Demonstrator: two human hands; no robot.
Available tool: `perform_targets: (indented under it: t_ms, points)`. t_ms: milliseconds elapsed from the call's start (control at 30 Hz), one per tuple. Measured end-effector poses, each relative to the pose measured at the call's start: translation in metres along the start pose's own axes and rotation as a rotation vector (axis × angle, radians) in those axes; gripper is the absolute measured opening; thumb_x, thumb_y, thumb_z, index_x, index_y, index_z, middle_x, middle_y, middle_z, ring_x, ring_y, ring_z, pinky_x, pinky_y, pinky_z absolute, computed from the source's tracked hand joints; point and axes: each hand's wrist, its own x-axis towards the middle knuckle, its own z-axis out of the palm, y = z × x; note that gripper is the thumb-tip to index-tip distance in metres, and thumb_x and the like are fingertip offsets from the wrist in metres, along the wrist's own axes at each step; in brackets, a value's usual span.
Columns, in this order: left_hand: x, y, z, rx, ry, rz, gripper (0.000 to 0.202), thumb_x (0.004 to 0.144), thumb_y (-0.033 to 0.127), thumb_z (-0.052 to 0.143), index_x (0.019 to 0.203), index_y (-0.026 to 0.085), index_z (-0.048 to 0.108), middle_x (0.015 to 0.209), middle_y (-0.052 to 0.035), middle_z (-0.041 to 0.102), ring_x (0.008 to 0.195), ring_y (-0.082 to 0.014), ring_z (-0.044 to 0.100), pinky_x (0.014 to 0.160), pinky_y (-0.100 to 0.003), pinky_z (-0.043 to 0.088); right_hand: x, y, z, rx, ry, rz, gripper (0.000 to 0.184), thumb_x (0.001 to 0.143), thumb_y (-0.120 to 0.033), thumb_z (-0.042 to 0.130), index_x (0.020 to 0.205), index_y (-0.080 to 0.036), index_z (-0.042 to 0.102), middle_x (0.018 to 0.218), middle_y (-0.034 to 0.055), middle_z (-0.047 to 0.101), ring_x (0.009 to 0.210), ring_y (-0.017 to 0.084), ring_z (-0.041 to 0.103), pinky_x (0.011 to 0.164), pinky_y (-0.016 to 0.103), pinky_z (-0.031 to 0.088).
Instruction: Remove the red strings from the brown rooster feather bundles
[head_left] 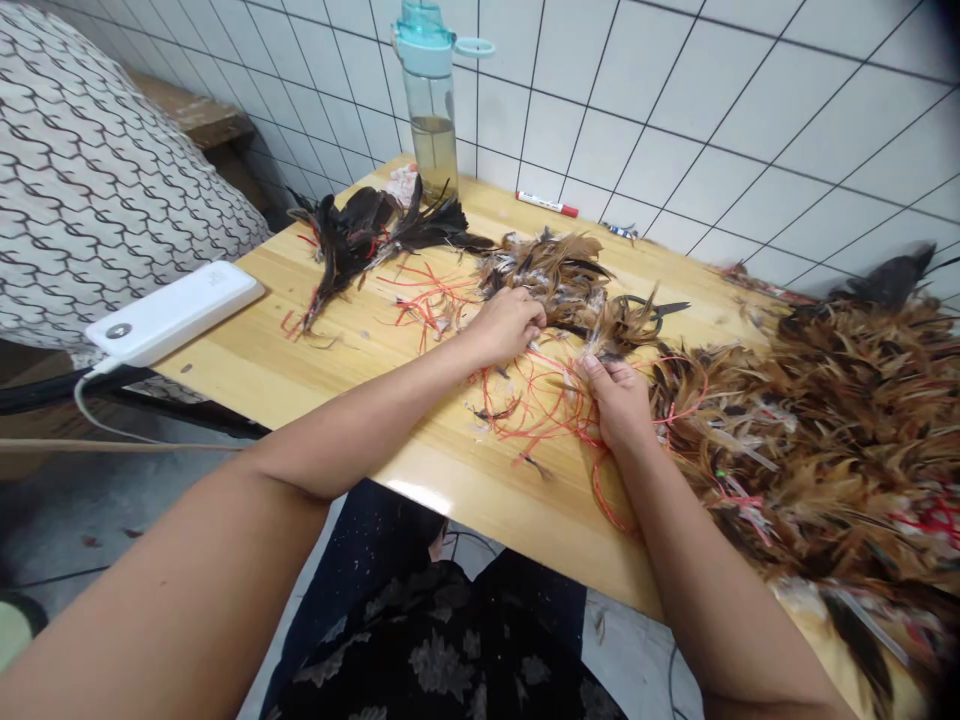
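My left hand (508, 324) is closed in a pinch at the edge of a small pile of brown feathers (555, 275) on the wooden table (315, 340). My right hand (619, 400) is closed too, thumb up, gripping a few brown feathers (616, 330) by their stems. Loose red strings (536, 400) lie tangled on the table between and under both hands. A pair of scissors (664, 310) lies partly hidden among the feathers just beyond my right hand.
A large heap of brown feathers (825, 430) covers the table's right side. Black feathers (367, 235) lie at the far left, beside a water bottle (431, 100). A white power bank (172, 312) sits on the left corner. A red marker (546, 204) lies by the tiled wall.
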Motion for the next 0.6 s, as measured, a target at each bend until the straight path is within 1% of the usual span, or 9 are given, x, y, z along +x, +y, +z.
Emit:
perform_targets:
  t_ms: [100,167,233,333,400,467,533,600]
  points:
    - [0.006,0.004,0.006,0.106,-0.041,0.061,0.019,0.083,0.018,0.056,0.093,0.018,0.072,0.099,-0.0097,0.063,0.099,-0.0232,0.054,0.091,-0.037,0.043,0.0,-0.004,0.0,0.003,-0.014,-0.013,0.042,0.061,-0.059,0.077,0.072,-0.02,0.066,0.058,-0.0017,0.062,0.065,0.016,0.061,0.066,0.031,0.053]
    - [0.009,0.006,0.008,0.135,-0.053,0.066,0.019,0.084,0.017,0.054,0.091,0.018,0.072,0.097,-0.0101,0.063,0.098,-0.0236,0.053,0.09,-0.036,0.043,0.0,-0.007,0.0,0.007,-0.015,-0.017,0.043,0.061,-0.061,0.077,0.072,-0.021,0.066,0.051,-0.0034,0.055,0.062,0.016,0.06,0.063,0.03,0.052]
    - [0.011,0.007,0.009,0.128,-0.053,0.065,0.018,0.084,0.017,0.054,0.089,0.017,0.071,0.095,-0.0099,0.062,0.096,-0.0233,0.054,0.09,-0.036,0.043,-0.001,-0.008,0.001,0.013,-0.012,-0.023,0.044,0.061,-0.062,0.076,0.072,-0.021,0.066,0.049,-0.004,0.052,0.061,0.016,0.059,0.062,0.03,0.052]
    - [0.011,0.011,0.007,0.104,-0.001,0.069,0.017,0.084,0.017,0.054,0.09,0.016,0.07,0.094,-0.0097,0.062,0.095,-0.0232,0.054,0.091,-0.037,0.043,-0.001,-0.008,0.001,0.021,0.001,-0.028,0.044,0.061,-0.062,0.076,0.072,-0.021,0.065,0.051,-0.0038,0.053,0.06,0.015,0.058,0.061,0.029,0.051]
    - [0.011,0.017,0.007,0.114,0.031,0.069,0.019,0.087,0.019,0.052,0.093,0.015,0.069,0.095,-0.0105,0.062,0.097,-0.024,0.054,0.092,-0.038,0.043,0.0,-0.007,0.001,0.018,0.006,-0.025,0.043,0.061,-0.061,0.076,0.072,-0.021,0.064,0.052,-0.0035,0.054,0.061,0.015,0.058,0.061,0.029,0.051]
    - [0.013,0.023,0.01,0.142,0.02,0.059,0.022,0.089,0.025,0.051,0.092,0.013,0.069,0.095,-0.012,0.063,0.098,-0.0254,0.054,0.093,-0.04,0.042,0.0,-0.007,0.001,0.012,0.004,-0.025,0.042,0.062,-0.06,0.076,0.071,-0.021,0.064,0.053,-0.0036,0.055,0.061,0.014,0.058,0.061,0.028,0.05]
    - [0.016,0.03,0.016,0.167,-0.007,0.039,0.024,0.089,0.03,0.054,0.091,0.011,0.068,0.095,-0.0136,0.063,0.099,-0.0268,0.054,0.093,-0.041,0.042,0.0,-0.007,0.001,-0.002,0.003,-0.031,0.042,0.062,-0.061,0.075,0.071,-0.021,0.063,0.053,-0.0036,0.054,0.061,0.015,0.058,0.06,0.028,0.049]
    - [0.019,0.034,0.022,0.17,-0.026,0.019,0.02,0.087,0.028,0.056,0.089,0.011,0.068,0.096,-0.0145,0.063,0.1,-0.0273,0.054,0.092,-0.04,0.042,0.0,-0.008,0.001,-0.018,0.008,-0.034,0.042,0.062,-0.062,0.074,0.071,-0.022,0.063,0.051,-0.0041,0.052,0.061,0.015,0.057,0.059,0.028,0.049]
